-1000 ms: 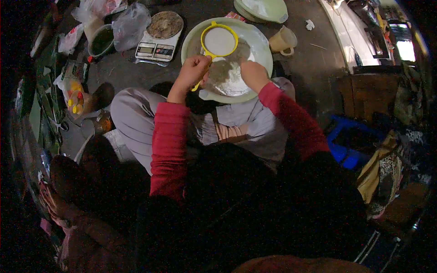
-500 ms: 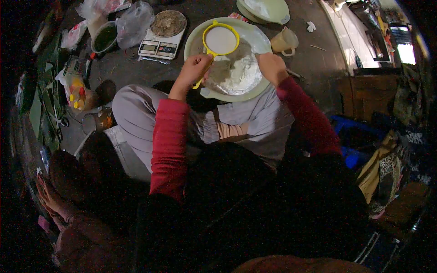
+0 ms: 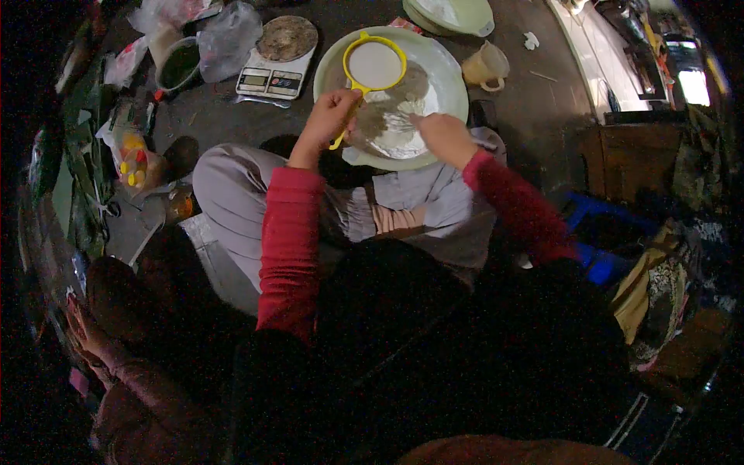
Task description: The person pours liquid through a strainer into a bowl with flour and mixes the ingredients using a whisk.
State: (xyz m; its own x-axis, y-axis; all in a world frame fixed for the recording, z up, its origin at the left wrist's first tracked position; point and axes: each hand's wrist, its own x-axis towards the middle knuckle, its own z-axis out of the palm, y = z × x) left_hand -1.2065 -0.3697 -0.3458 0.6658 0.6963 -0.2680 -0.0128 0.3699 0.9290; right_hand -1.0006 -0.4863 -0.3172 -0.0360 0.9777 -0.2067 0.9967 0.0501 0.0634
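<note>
A yellow sieve [image 3: 375,65] with white powder in it is held over a large pale green basin [image 3: 329,58]. My left hand [image 3: 332,120] is closed round the sieve's handle at the basin's left edge. White powder [image 3: 395,139] lies in the basin below the sieve. My right hand [image 3: 446,136] is over the basin's right side, its fingers bent together and pointing at the powder. Whether those fingers hold anything is too small to make out.
A kitchen scale [image 3: 271,84] bearing a round brown object stands left of the basin. A beige jug [image 3: 486,67] is to the right. Beyond is another green basin [image 3: 488,25]. Another person's hand [image 3: 87,329] shows at lower left. A blue stool [image 3: 601,263] is at right.
My right hand moved right toward the basin's rim, then came back left and down over the powder. My left hand keeps the sieve in nearly the same place.
</note>
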